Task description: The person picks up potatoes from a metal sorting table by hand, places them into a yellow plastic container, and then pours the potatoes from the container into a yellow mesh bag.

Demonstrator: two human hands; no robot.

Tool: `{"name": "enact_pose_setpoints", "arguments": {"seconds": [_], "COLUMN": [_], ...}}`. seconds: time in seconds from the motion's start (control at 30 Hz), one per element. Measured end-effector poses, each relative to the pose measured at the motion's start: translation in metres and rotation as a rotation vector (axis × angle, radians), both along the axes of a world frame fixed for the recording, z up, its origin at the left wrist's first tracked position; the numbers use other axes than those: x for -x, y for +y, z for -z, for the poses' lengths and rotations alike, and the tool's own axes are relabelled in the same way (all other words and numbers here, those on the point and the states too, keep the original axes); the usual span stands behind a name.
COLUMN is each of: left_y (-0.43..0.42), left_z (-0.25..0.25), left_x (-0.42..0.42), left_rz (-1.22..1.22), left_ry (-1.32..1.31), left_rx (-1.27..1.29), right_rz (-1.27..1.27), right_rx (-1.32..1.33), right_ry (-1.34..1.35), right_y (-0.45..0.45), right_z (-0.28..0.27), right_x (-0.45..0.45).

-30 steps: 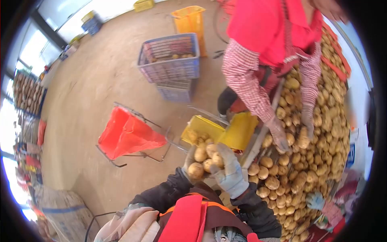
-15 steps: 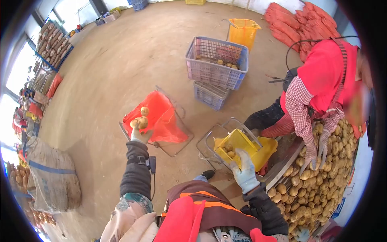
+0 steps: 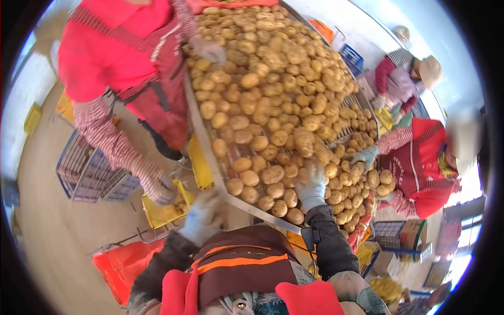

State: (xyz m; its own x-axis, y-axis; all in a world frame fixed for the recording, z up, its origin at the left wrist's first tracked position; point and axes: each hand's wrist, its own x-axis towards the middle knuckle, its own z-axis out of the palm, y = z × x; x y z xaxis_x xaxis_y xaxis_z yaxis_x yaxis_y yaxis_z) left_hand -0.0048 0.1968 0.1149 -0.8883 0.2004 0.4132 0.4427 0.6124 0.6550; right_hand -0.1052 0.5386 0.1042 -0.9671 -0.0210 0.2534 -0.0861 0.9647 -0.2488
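Note:
A broad heap of potatoes (image 3: 273, 174) covers the sorting table (image 3: 212, 157) in front of me. My right hand (image 3: 312, 190), in a pale blue glove, reaches in among the potatoes near the table's close edge. Its fingers stretch forward, somewhat blurred, touching or just over the potatoes. My left hand (image 3: 202, 216), also gloved, is beside the table's near left corner. Motion smears its fingers, so I cannot see whether anything is in them. Left of that hand is a yellow basket (image 3: 156, 212) with potatoes in it.
A red bag (image 3: 128, 265) hangs on a metal frame at lower left. Blue-grey crates (image 3: 86, 168) stand on the floor beyond. A co-worker in red (image 3: 126, 58) leans over at left, one hand at the yellow basket. Another person (image 3: 415, 163) handles potatoes at right.
The view has swung right to the table. My left hand, which held potatoes over the red bag, is now by the table corner. My right hand has gone from the yellow basket to the heap.

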Motion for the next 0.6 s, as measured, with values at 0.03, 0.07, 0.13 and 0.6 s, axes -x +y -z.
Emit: {"name": "enact_pose_setpoints", "arguments": {"seconds": [0.03, 0.07, 0.13, 0.6], "left_y": [0.026, 0.052, 0.095, 0.219], "left_z": [-0.004, -0.008, -0.005, 0.025], "left_x": [0.019, 0.035, 0.067, 0.167], "left_rz": [0.156, 0.248, 0.356, 0.269], "left_ry": [0.001, -0.022, -0.044, -0.37], "left_rx": [-0.021, 0.044, 0.12, 0.472], "right_rz": [0.027, -0.05, -0.028, -0.092], "right_rx": [0.004, -0.119, -0.097, 0.026], "right_ry": [0.003, 0.021, 0.046, 0.116], "right_y": [0.016, 0.033, 0.062, 0.093], "right_z": [0.007, 0.015, 0.03, 0.019], "right_x": [-0.002, -0.007, -0.012, 0.018]}}
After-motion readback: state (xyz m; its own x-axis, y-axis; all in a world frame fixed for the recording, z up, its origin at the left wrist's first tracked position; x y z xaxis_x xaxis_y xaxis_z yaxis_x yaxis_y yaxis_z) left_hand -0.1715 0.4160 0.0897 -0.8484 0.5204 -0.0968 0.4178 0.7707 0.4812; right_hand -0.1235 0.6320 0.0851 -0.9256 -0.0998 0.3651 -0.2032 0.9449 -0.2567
